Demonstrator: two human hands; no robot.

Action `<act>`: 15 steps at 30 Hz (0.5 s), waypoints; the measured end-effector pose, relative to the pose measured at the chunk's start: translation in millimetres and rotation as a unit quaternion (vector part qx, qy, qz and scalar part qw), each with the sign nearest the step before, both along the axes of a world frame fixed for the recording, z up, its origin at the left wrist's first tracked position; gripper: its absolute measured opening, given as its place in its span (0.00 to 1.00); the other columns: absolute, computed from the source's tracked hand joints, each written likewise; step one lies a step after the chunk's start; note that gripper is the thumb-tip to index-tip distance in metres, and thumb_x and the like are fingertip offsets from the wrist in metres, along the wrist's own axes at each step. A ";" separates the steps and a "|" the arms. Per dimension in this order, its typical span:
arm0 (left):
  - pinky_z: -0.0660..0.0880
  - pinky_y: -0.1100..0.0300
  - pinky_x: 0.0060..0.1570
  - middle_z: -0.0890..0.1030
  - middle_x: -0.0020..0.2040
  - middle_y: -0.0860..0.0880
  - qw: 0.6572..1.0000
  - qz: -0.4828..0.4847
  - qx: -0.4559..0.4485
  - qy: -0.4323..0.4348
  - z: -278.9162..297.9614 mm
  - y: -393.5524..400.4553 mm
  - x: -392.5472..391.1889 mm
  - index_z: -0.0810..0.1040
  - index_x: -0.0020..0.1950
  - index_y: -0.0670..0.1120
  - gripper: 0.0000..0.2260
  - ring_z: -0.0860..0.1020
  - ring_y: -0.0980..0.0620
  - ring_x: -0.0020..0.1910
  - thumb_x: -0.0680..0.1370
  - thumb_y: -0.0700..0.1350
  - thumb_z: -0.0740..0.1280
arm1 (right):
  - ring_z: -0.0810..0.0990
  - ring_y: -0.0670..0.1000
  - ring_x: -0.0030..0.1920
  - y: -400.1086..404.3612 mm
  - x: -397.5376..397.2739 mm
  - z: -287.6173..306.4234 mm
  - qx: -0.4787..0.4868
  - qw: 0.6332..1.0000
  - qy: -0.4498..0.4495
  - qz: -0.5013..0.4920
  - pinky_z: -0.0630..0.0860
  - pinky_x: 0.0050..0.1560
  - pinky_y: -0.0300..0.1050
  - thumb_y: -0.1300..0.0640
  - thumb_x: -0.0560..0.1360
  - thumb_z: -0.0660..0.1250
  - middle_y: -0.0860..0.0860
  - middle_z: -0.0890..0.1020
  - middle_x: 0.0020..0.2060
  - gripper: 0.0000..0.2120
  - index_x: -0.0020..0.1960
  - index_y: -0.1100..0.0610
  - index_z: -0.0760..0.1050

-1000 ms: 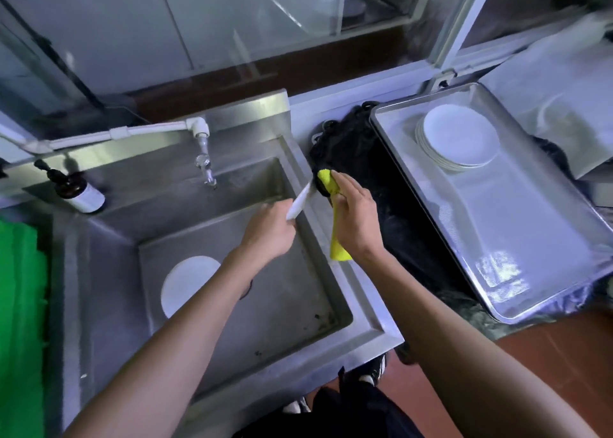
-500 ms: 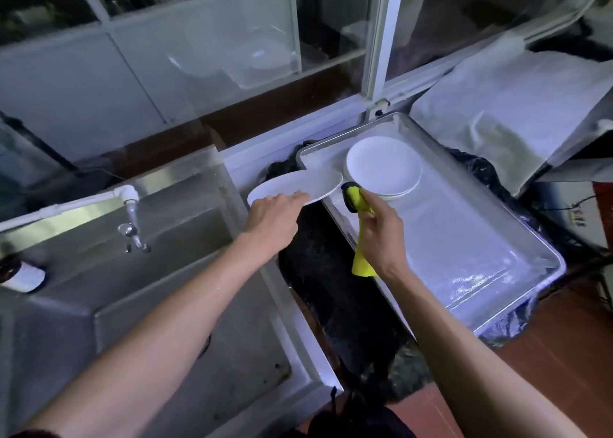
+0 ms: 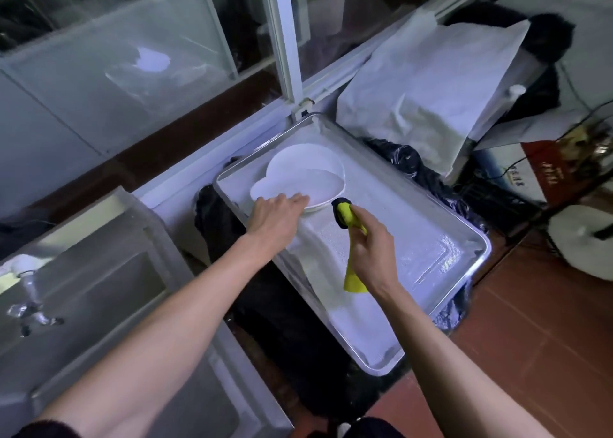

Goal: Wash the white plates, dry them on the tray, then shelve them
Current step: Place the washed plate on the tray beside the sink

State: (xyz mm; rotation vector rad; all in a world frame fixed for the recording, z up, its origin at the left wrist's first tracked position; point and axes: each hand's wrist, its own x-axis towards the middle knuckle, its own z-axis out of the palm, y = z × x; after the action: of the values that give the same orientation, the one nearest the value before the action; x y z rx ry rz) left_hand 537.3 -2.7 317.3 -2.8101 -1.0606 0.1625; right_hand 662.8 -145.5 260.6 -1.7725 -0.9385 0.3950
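I have carried the round white plate (image 3: 285, 185) away from the steel sink (image 3: 99, 291) and over to the shallow metal tray (image 3: 431, 245), so its washing is done and drying begins. My left hand (image 3: 277, 220) grips its near rim as it comes down slightly tilted onto the stack of white plates (image 3: 326, 174) at the tray's far end. Just beside it, my right hand (image 3: 371, 252) holds the yellow sponge brush (image 3: 348, 225).

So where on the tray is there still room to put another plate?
The tray is bare along its right side and near end, below the right hand holding the yellow sponge. The far left corner is crowded: the plate stack sits there, under the left hand.
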 end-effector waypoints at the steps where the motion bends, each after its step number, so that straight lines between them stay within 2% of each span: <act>1: 0.65 0.53 0.42 0.77 0.52 0.47 1.000 0.000 0.000 0.005 -2.0 -0.2 6.2 0.69 0.69 0.51 0.25 0.81 0.41 0.49 0.75 0.31 0.61 | 0.75 0.41 0.45 -1.3 4.2 -2.2 0.000 1.000 0.000 0.001 0.70 0.47 0.31 0.69 0.79 0.61 0.44 0.82 0.48 0.17 0.61 0.53 0.78; 3: 0.67 0.52 0.43 0.78 0.53 0.47 1.000 0.000 -0.002 0.016 -5.8 -0.9 16.2 0.69 0.68 0.50 0.24 0.80 0.41 0.50 0.75 0.32 0.62 | 0.74 0.46 0.44 -2.6 11.6 -7.0 0.004 1.000 0.003 -0.002 0.71 0.47 0.39 0.69 0.79 0.61 0.46 0.81 0.45 0.15 0.58 0.54 0.78; 5: 0.71 0.51 0.45 0.77 0.53 0.47 1.000 -0.002 0.001 0.026 -9.3 -0.8 23.1 0.70 0.68 0.49 0.23 0.80 0.41 0.50 0.76 0.32 0.61 | 0.74 0.46 0.43 -2.8 17.2 -10.8 0.003 1.000 0.001 -0.007 0.71 0.47 0.42 0.68 0.79 0.61 0.46 0.80 0.44 0.14 0.57 0.54 0.78; 8: 0.73 0.49 0.48 0.77 0.54 0.48 0.999 -0.005 0.003 0.032 -20.5 3.7 26.4 0.70 0.69 0.50 0.23 0.79 0.42 0.51 0.76 0.32 0.61 | 0.75 0.41 0.44 -3.3 22.4 -14.3 0.007 1.000 -0.006 -0.009 0.70 0.45 0.36 0.68 0.79 0.62 0.43 0.79 0.43 0.13 0.57 0.54 0.78; 10: 0.73 0.48 0.49 0.76 0.57 0.50 0.999 -0.009 0.000 0.032 -32.0 10.3 25.5 0.68 0.70 0.50 0.25 0.78 0.44 0.53 0.76 0.32 0.62 | 0.76 0.43 0.45 -3.3 24.0 -16.5 0.015 1.000 -0.001 -0.012 0.69 0.47 0.34 0.68 0.79 0.63 0.45 0.81 0.45 0.13 0.58 0.54 0.78; 13: 0.73 0.45 0.58 0.72 0.69 0.53 0.998 -0.023 -0.003 0.059 -51.3 22.6 23.5 0.63 0.75 0.51 0.30 0.73 0.46 0.66 0.75 0.34 0.65 | 0.74 0.47 0.43 -2.0 23.8 -19.2 0.016 1.000 0.004 -0.007 0.69 0.47 0.36 0.68 0.79 0.63 0.47 0.81 0.44 0.12 0.57 0.55 0.78; 15: 0.69 0.41 0.66 0.65 0.77 0.52 0.997 -0.021 -0.018 0.079 -62.5 28.3 23.9 0.58 0.78 0.50 0.35 0.66 0.44 0.74 0.75 0.34 0.66 | 0.73 0.48 0.42 -0.2 22.5 -21.7 0.009 1.000 0.013 0.001 0.70 0.45 0.40 0.69 0.79 0.63 0.47 0.80 0.42 0.12 0.55 0.54 0.78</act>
State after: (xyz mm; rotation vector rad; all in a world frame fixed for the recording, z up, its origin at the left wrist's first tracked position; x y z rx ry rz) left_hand 561.1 25.6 254.8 -2.7932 -0.9722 0.3954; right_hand 685.2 -145.8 238.9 -1.7466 -0.9230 0.4076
